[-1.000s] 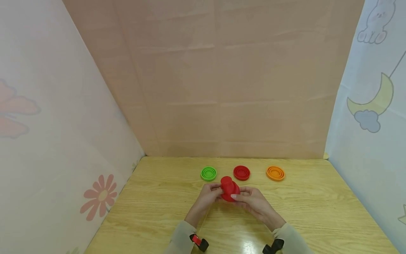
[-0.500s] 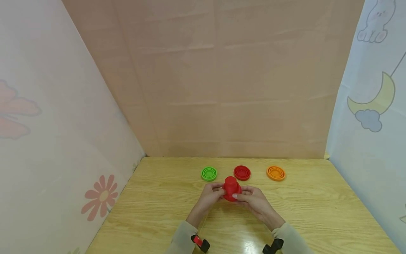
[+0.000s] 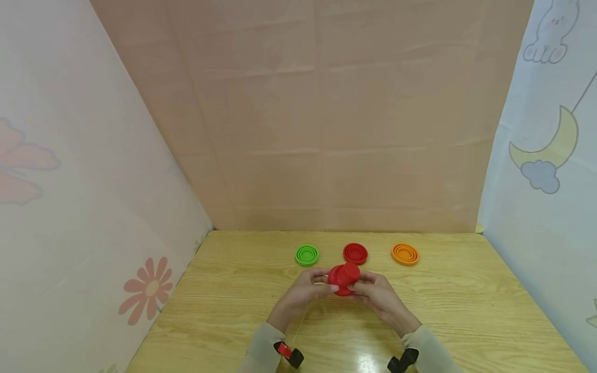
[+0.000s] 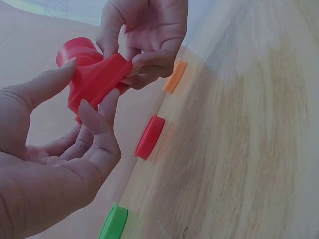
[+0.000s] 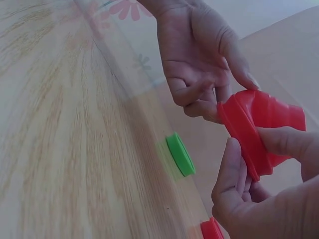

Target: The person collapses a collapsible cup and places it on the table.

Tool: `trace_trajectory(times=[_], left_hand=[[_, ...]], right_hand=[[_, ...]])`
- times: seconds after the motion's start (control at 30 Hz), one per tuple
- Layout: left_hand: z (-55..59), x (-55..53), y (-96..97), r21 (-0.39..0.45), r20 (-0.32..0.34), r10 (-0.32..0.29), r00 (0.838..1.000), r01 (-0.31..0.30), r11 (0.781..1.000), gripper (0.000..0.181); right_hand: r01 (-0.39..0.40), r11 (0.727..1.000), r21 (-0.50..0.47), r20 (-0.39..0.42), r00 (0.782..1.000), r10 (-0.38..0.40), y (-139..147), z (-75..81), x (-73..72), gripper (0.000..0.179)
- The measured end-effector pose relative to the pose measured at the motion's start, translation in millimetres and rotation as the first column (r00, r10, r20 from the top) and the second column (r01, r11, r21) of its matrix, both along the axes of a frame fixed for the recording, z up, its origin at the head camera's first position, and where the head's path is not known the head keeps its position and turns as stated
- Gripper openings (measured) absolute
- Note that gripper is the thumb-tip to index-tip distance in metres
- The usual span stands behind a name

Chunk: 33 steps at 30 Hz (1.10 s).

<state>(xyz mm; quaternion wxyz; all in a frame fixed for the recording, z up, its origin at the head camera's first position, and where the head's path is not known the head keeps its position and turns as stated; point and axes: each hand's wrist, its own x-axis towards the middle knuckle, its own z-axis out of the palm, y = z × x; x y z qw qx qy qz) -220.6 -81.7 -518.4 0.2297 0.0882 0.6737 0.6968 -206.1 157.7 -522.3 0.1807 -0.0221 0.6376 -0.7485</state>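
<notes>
Both hands hold a red collapsible silicone cup [image 3: 343,280] above the table, its narrow end popped out and leaning to the right in the head view. My left hand [image 3: 304,292] pinches the wide rim from the left, thumb on the near side and fingers behind. From the other side my right hand [image 3: 379,296] grips it, thumb pressed against the soft wall, as the right wrist view shows on the cup [image 5: 251,132]. One side of the wall bulges unevenly beside the raised end in the left wrist view [image 4: 97,74].
Behind the hands, three flattened round cups lie in a row on the wooden table [image 3: 224,300]: a green one [image 3: 306,255], a red one [image 3: 355,254] and an orange one [image 3: 404,254]. A brown backdrop [image 3: 322,171] and patterned side walls [image 3: 536,217] enclose the table.
The held cup has shifted slightly right, and its raised end has swung from leaning left to leaning right. My left thumb has come onto the front of the cup.
</notes>
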Motion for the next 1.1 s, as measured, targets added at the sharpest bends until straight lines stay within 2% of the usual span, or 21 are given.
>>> trace_trajectory(times=[0.2, 0.43, 0.6, 0.77, 0.97, 1.1], left_hand=[[-4.7, -2.9, 2.1, -0.025, 0.021, 0.052, 0.998, -0.051, 0.998, 0.044], [-8.4, -2.0, 8.1, -0.038, 0.043, 0.13, 0.991, -0.128, 0.991, 0.032], [-8.4, -0.7, 10.6, -0.039, 0.056, 0.165, 0.985, -0.163, 0.986, 0.032], [-8.4, -1.1, 10.3, 0.019, 0.064, 0.122, 0.99, -0.123, 0.992, 0.036], [-7.3, -2.3, 6.3, 0.089, 0.122, 0.069, 0.99, -0.08, 0.993, 0.039], [-8.2, -2.0, 9.4, 0.087, 0.091, 0.071, 0.993, -0.079, 0.993, 0.034]], right_hand=[[-0.044, 0.999, -0.003, -0.003, 0.999, 0.044, 0.9, 1.6, 0.8, 0.045], [-0.035, 0.999, 0.013, 0.001, 0.999, 0.035, -2.6, -2.0, -0.2, 0.038], [-0.035, 0.999, -0.002, 0.012, 0.999, 0.035, -3.0, -1.0, 0.7, 0.034], [-0.056, 0.997, -0.054, 0.013, 0.998, 0.057, 0.0, 1.1, 2.3, 0.025], [-0.061, 0.993, -0.1, 0.029, 0.998, 0.064, 2.8, 6.8, 2.1, 0.022], [-0.062, 0.994, -0.085, 0.04, 0.997, 0.066, 2.6, 8.1, 2.5, 0.02]])
